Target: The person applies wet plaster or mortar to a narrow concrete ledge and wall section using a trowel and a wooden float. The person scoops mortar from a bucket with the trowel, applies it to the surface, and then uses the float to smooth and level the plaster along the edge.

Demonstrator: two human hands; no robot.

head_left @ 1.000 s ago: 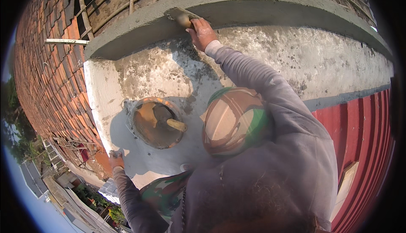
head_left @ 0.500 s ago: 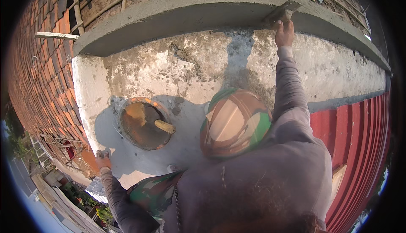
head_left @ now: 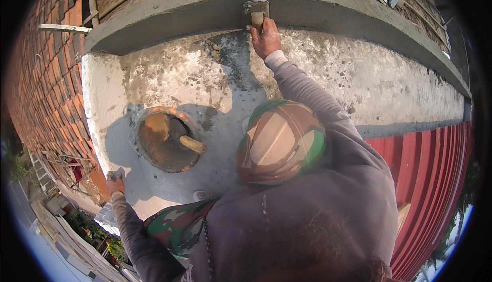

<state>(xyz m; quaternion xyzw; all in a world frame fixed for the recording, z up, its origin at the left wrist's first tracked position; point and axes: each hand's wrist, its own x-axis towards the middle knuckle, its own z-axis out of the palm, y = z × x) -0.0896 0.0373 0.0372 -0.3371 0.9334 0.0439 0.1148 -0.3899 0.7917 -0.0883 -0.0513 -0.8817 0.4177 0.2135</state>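
My right hand [head_left: 266, 38] is closed round the pale knob handle of a plastering trowel [head_left: 256, 6]. The trowel's flat blade lies against the grey mortar face of the raised ledge [head_left: 195, 22]. At far left, my left hand [head_left: 115, 183] is beside the pale wall edge with its fingers curled and grey-smeared; what they grip, if anything, does not show clearly. Between my hands stands a round mortar bucket [head_left: 149, 151], stained orange inside and holding grey mortar. A wooden-handled tool [head_left: 192, 144] leans in it, its working end hidden.
Orange roof tiles [head_left: 56, 97] slope along the left, and red corrugated sheeting [head_left: 425, 164] lies to the right. Bamboo poles [head_left: 120, 3] are beyond the ledge. My bent knee in camouflage trousers [head_left: 279, 141] is right of the bucket. A light wooden strip [head_left: 64, 28] juts from the ledge's left end.
My right hand has moved the trowel leftward along the ledge face, from right of centre to the middle. My left hand stays by the wall edge; the whole view has shifted slightly.
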